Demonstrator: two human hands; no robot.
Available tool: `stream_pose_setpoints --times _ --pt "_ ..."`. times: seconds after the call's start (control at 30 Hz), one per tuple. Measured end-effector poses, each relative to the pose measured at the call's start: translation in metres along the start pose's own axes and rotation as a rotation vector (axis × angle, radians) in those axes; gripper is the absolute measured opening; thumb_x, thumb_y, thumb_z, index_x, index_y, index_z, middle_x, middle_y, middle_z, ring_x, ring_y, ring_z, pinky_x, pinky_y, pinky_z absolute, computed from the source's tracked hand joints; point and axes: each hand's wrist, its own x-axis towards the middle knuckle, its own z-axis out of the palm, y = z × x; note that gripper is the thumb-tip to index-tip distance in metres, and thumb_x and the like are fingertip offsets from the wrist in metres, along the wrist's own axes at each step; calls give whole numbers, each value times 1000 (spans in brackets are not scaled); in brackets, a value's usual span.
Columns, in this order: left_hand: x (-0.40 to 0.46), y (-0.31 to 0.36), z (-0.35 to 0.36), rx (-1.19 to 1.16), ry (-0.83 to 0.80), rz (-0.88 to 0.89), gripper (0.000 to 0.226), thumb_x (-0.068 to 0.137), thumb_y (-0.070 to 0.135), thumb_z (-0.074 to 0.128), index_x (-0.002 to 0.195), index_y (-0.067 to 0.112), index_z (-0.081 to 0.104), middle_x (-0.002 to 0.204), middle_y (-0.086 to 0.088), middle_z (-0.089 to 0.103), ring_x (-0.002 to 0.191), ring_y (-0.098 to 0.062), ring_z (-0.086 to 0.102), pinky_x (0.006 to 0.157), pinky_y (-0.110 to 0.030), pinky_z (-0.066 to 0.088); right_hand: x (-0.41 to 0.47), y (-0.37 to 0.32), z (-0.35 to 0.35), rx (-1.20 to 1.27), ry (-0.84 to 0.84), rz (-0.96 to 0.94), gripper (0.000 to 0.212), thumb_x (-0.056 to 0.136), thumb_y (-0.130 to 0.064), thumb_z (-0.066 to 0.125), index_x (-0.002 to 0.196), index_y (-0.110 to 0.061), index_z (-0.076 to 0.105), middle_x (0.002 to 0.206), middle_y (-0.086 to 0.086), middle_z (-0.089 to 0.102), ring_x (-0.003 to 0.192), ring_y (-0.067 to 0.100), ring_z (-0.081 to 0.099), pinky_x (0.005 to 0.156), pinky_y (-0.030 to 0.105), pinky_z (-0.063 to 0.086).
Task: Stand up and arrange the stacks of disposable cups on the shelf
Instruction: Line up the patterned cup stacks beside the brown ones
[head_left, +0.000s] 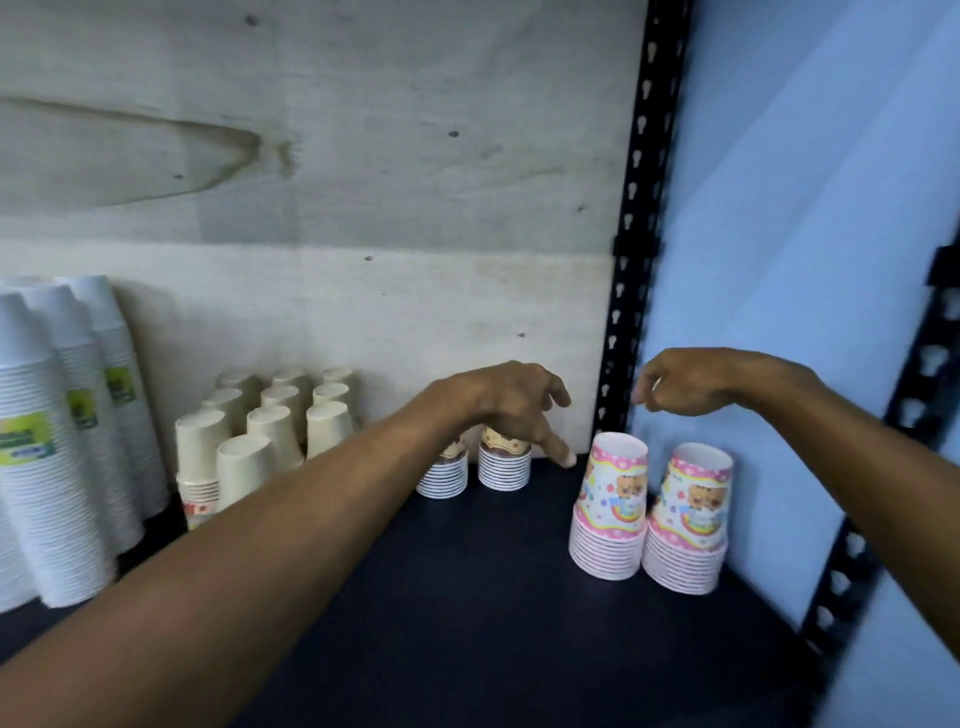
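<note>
Both hands' fingers (563, 454) loose, empty

Back wall: pale plywood panel (363, 182), knotted and stained
Shelf: dark board (467, 597)
Frame: black slotted metal posts (631, 260), right side
Side wall: light blue (779, 260)
Light: dim, even

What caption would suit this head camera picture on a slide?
Both bare hands, left hand and right hand, hover empty above upright pink cartoon cup stacks on a dark shelf.
</note>
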Motion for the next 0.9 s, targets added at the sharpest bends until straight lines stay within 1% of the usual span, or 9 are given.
stream_pose_setpoints --times 0.1,0.2,0.37,0.5,0.57,0.67,0.77,0.83,0.9 --pt "7 28 13 -14 -22 33 89 75 52 78 147 22 36 148 3 47 131 -20 48 99 -28 39 -18 14 1 -5 2 67 31 94 -19 53 121 -11 67 120 10 67 102 25 61 96 38 51" --pt "13 47 26 3 -9 53 93 76 53 76 150 17 32 150 -1 44 134 -22 45 105 -32 39 -30 24 6 24 -73 101 31 94 -20 53 122 -14 66 110 5 65 93 21 61 91 36 55" --pt "20 57 39 4 21 50 84 79 49 76 146 15 38 147 -5 45 131 -25 47 103 -36 43 -43 34 16 161 -174 163 30 94 -24 58 124 -29 56 122 6 57 109 24 60 91 38 58" --pt "19 51 42 -76 65 36 66 80 40 78 135 18 51 136 -5 54 121 -24 53 95 -34 47 -41 37 22 263 -196 153 37 89 -25 68 124 -28 55 124 9 61 106 25 64 80 38 62" --pt "15 46 40 -85 71 38 64 79 39 79 134 19 53 136 -3 54 122 -22 53 94 -31 45 -39 38 25 262 -211 130 46 83 -28 77 123 -27 54 118 10 63 100 26 66 74 36 63" --pt "7 30 33 -63 80 23 64 77 41 80 132 22 54 134 0 55 122 -20 53 89 -28 42 -33 31 28 211 -161 67 50 81 -22 78 125 -22 54 113 10 65 96 27 68 73 35 62" --pt "-2 6 21 -91 78 -30 62 72 42 83 126 24 58 129 3 58 109 -18 57 78 -27 48 -24 15 34 337 -114 -18 46 81 -18 78 121 -20 55 114 8 63 97 25 68 67 29 59" --pt "-8 -11 12 -61 80 -61 60 71 44 84 123 25 59 128 3 59 102 -16 56 76 -27 48 -18 -1 36 395 -96 -82 45 82 -17 77 121 -19 55 115 6 62 96 24 67 69 30 59" --pt "-14 -27 5 -20 101 -101 63 70 45 84 124 25 59 130 4 57 109 -17 56 85 -29 48 -10 -16 38 409 -75 -151 44 82 -16 77 120 -17 55 116 7 64 101 27 68 80 37 61"
